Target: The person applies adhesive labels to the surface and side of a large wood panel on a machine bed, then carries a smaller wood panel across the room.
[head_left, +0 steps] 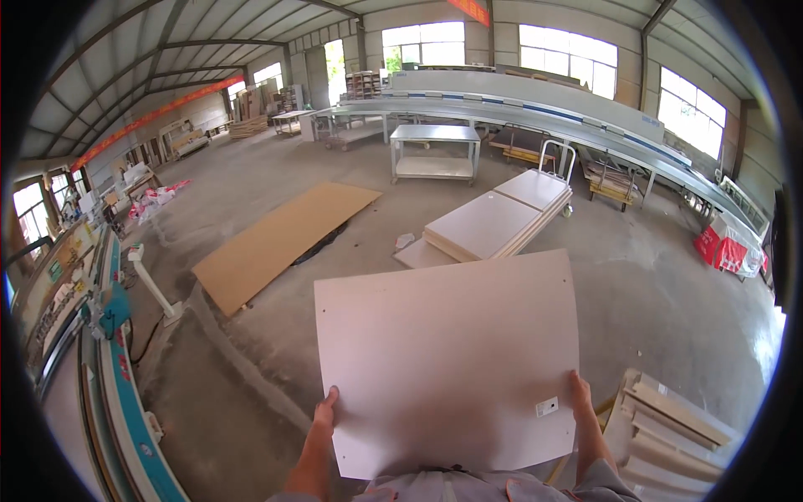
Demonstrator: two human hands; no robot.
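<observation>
A large pale pinkish-white panel (pixel 443 351) is held up in front of my body, with small holes near its corners and a small white label (pixel 546 407) at its lower right. My left hand (pixel 326 407) grips its left edge, thumb on the near face. On the opposite edge, my right hand (pixel 580 391) is closed round the board at about the same height. The fingers behind the panel are hidden. Beyond its top edge stands a cart (pixel 559 159) with a white handle, loaded with stacked pale panels (pixel 485 224).
A brown board (pixel 284 243) lies on the floor ahead left. A teal-edged machine (pixel 125 418) runs along my left. Stacked boards (pixel 669 427) are at lower right. Farther off are a metal table (pixel 433 134), a long grey machine (pixel 519 99) and a red-and-white wrapped bundle (pixel 728 244).
</observation>
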